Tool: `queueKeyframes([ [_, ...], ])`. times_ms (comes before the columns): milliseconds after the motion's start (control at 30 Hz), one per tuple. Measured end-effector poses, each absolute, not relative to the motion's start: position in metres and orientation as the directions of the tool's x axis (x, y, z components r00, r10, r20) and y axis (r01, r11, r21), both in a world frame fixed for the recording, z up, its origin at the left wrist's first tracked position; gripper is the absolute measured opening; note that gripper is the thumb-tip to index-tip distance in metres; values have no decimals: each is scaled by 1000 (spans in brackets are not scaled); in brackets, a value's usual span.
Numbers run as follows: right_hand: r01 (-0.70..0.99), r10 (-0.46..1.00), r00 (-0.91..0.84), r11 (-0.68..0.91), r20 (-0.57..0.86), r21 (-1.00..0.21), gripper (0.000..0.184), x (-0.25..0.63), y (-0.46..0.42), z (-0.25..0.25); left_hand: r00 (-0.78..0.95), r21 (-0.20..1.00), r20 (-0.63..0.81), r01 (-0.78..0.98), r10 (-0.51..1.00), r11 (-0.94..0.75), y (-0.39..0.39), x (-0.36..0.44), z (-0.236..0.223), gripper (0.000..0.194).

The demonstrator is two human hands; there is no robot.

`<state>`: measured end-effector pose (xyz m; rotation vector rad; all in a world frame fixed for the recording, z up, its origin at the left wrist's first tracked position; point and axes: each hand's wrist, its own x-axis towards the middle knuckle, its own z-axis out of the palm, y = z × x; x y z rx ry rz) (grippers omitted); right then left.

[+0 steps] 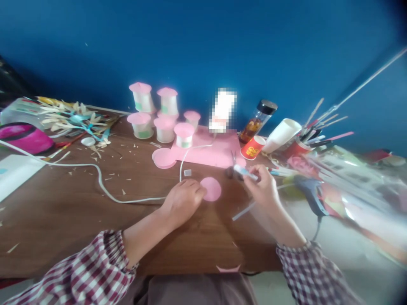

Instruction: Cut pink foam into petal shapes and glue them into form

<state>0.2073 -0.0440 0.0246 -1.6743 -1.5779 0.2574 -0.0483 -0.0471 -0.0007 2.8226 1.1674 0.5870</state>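
Head view: worktop (pixel 143 254) against a blue wall (pixel 190 46); both hands over the near half.
Left hand (pixel 182 199): palm down, fingers bent together at the left edge of the pink disc; whether they pinch it or only rest on it, cannot tell.
Pink disc (pixel 212 189): between the two hands, in front of the pink sheet.
Right hand (pixel 263 183): fingers grasping a white-and-blue tube (pixel 244 171), tilted, its pale end toward the upper left.
Glue stick (pixel 243 211): translucent rod, slanting just below the right hand.
Pink sheet (pixel 206 152): flat, beyond the hands.
Disc stack (pixel 163 158): overlapping pink discs at the sheet's left edge.
Capped cups (pixel 142 101): white, pink-topped, grouped at the back left of the sheet.
Red cup (pixel 252 148): right of the sheet, tilted in view, near a dark-lidded bottle (pixel 255 123).
Glue gun (pixel 310 192): right of the right hand, blurred.
White cable (pixel 101 182): curves across the worktop to the left hand.
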Motion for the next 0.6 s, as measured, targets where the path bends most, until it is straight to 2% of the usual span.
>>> queueKeyframes([
  [200, 924, 932, 141, -4, 333, -382, 10, 216, -27, 18, 610, 165, 246, 740, 754, -652, -47, -45, 7, 20],
  [300, 960, 941, 138, -50, 308, -276, 12, 218, -23, 13, 546, 102, 223, 811, 808, -576, -47, -39, 12, 20],
  [467, 975, 943, 118, -50, 310, -218, 15, 220, -22, 4, 480, 31, 183, 870, 858, -493, -45, -28, 17, 18],
  [600, 980, 916, 17, 64, 402, -189, 17, 213, -25, 11, 456, 45, 120, 885, 882, -464, -43, -23, 23, 15],
])
